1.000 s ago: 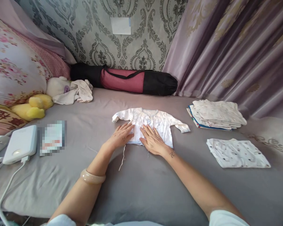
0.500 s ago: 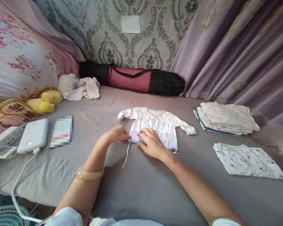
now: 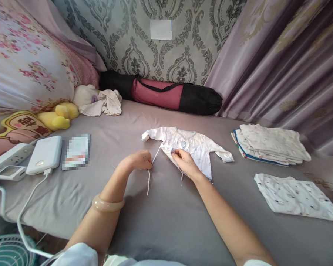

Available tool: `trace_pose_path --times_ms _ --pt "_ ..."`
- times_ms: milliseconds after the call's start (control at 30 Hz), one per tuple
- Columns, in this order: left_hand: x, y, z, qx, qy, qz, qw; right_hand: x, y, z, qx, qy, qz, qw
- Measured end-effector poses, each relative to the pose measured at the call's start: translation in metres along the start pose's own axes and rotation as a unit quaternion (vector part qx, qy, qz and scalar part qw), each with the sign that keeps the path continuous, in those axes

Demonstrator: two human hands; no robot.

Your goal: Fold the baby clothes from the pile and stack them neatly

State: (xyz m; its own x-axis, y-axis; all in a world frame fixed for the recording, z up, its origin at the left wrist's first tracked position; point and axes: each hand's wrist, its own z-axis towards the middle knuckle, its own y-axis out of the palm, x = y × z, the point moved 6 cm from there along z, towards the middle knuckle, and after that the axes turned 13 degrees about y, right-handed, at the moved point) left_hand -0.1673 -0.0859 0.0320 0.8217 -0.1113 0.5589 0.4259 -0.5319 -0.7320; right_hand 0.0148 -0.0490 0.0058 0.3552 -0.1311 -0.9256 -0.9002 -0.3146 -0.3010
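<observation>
A small white baby shirt with long sleeves lies spread on the grey bedsheet, its lower left part lifted and bunched. My left hand is closed on a thin white tie string that runs from the shirt's left side; the loose end hangs below my fingers. My right hand pinches the shirt's lower edge near the middle, fingers pressed together. Another short string dangles under my right hand.
On the right lie a stack of folded baby clothes and a folded spotted cloth. To the left are a white power bank with a cable, a power strip and plush toys. A black and red rolled bag lies along the wall.
My left hand has gone from the shirt's hem to its string, drawing it taut. My right hand, earlier laid flat on the shirt, now pinches and lifts the hem. The view shifts slightly.
</observation>
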Motion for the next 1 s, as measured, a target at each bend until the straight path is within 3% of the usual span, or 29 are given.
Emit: trace_pose_path --times_ms 133,267,400,500,600,733,800,833,933,1000 --pt "-0.018 -0.016 -0.010 0.059 -0.053 -0.057 0.995 0.007 -0.004 0.004 0.001 0.039 0.061 0.997" --pt "-0.039 -0.028 -0.014 0.155 -0.085 -0.129 0.976 0.003 -0.003 0.002 -0.011 0.015 0.030 0.999" --pt "-0.052 -0.041 -0.017 0.308 -0.066 -0.199 0.928 -0.012 0.011 -0.016 -0.038 -0.068 -0.123 0.989" --pt "-0.053 -0.047 -0.021 0.382 -0.057 -0.280 0.879 -0.027 0.022 -0.034 -0.032 -0.140 -0.270 0.952" --pt "-0.046 -0.045 -0.015 0.385 -0.044 -0.426 0.817 -0.037 0.027 -0.047 -0.031 -0.172 -0.372 0.912" --pt "-0.019 -0.037 0.004 0.363 -0.006 -0.547 0.754 -0.045 0.020 -0.056 -0.099 -0.180 -0.414 0.887" --pt "0.003 -0.033 0.013 0.351 0.031 -0.540 0.764 -0.048 0.009 -0.061 -0.129 -0.173 -0.425 0.879" --pt "0.017 -0.030 0.017 0.317 0.062 -0.523 0.788 -0.050 0.002 -0.063 -0.139 -0.163 -0.431 0.877" --pt "0.057 -0.017 0.028 0.148 0.149 -0.376 0.903 -0.053 -0.025 -0.065 -0.133 -0.112 -0.442 0.880" --pt "0.063 -0.016 0.034 0.130 0.158 -0.192 0.960 -0.054 -0.043 -0.061 -0.100 -0.085 -0.441 0.888"
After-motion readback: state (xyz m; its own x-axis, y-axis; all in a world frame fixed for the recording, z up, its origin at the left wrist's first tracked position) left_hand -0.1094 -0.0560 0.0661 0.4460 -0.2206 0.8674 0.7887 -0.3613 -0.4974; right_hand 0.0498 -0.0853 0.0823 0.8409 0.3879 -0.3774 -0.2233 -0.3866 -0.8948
